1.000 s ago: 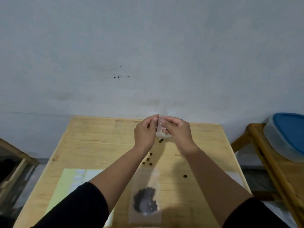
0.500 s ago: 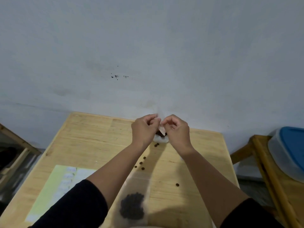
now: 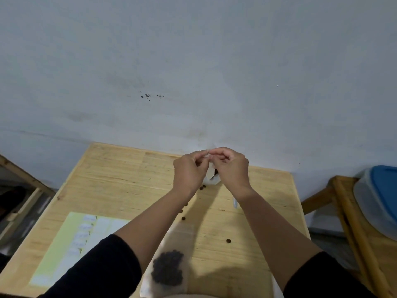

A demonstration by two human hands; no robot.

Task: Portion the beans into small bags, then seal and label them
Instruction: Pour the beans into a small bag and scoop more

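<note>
Over the far end of the wooden table (image 3: 111, 181), left hand (image 3: 190, 172) and right hand (image 3: 231, 169) meet, fingers curled, both pinching the top of a small clear bag (image 3: 210, 174) held up. Loose beans (image 3: 228, 240) scattered below. Filled bag of beans (image 3: 169, 265) lies at the near edge; label sheet (image 3: 71, 239) left of it.

Your left hand (image 3: 190, 172) and right hand (image 3: 231, 168): raised mid-frame, fingertips meeting (fingers curled, pinching), forearms converging from below.
</note>
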